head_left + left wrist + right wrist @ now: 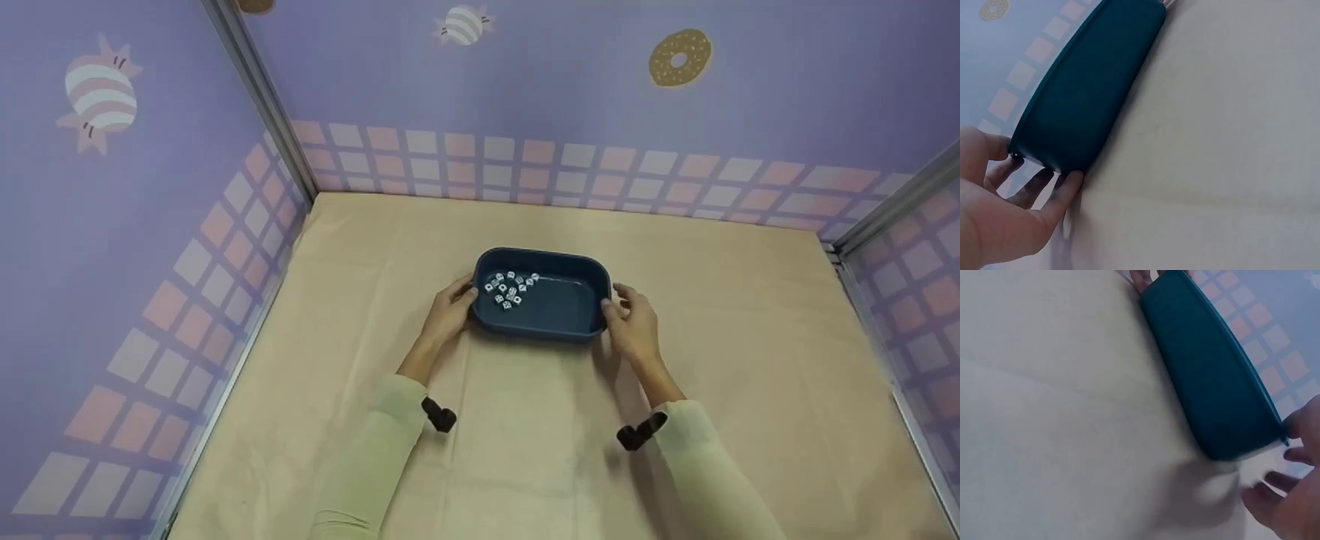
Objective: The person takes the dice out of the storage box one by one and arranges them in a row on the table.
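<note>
A dark blue rectangular tray (540,334) with rounded corners and raised walls is near the middle of the cloth. Several white dice (512,292) with dark pips lie grouped at its left end; the right part of its floor shows bare. My left hand (448,309) grips the left end. In the left wrist view, its thumb is at the rim and the fingers spread down the end wall toward the bottom edge. On the opposite end, my right hand (632,322) holds the rim by the thumb, with lower fingers (1264,499) spread away from the wall.
A pale, lightly creased cloth (517,450) covers the table. Purple walls (540,82) with pink and white squares stand at the back and both sides, joined by metal corner posts (262,90). A dark camera mount (439,415) sits on each wrist.
</note>
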`<state>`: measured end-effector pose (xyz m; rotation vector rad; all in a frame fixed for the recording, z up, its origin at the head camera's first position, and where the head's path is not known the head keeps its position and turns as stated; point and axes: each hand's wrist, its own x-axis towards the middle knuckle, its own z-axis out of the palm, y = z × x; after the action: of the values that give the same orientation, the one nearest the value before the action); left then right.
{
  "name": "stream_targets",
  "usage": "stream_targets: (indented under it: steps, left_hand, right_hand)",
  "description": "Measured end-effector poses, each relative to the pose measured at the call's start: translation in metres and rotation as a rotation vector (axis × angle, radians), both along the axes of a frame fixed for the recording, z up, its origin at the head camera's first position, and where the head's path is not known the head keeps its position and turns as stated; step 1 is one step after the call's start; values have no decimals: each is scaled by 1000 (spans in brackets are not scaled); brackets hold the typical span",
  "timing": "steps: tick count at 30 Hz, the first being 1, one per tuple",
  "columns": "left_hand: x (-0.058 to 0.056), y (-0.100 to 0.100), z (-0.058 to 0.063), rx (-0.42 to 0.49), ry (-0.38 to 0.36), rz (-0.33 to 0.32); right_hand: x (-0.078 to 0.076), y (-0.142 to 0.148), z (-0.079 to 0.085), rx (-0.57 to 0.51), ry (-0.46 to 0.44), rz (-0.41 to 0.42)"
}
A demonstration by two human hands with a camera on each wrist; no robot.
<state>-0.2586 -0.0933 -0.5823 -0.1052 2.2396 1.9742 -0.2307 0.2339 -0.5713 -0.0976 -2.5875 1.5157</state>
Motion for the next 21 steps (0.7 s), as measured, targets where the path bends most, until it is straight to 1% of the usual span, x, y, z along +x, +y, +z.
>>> stream_targets:
  steps: [2,4,6,8,10,12,14,16,18,21]
  left_hand:
    - [-1,3,2,-15,-7,14]
    - [-1,7,5,-28,-11,20]
    - [-1,11,6,-27,-12,16]
    - [-2,17,6,-24,-6,10]
    - [-2,23,6,-20,-2,7]
    - [-2,28,4,-20,-6,0]
    - [-2,32,3,-17,-14,-16]
    - [-2,36,2,-15,-16,-33]
    - [-3,37,1,-10,-3,-48]
    - [-5,37,-1,-25,48,-64]
  right_hand:
    - [-4,-5,6,123,128,-59]
    - [-10,-13,13,184,257,-88]
    - [-15,-23,18,198,350,-62]
    - [-21,-32,21,198,387,11]
    - [-26,-42,22,200,354,121]
    - [-31,-49,20,216,277,225]
    - [-34,-55,17,253,190,295]
    - [-38,-58,14,278,123,320]
    - [-42,-59,11,302,80,323]
    - [-47,-61,8,335,44,331]
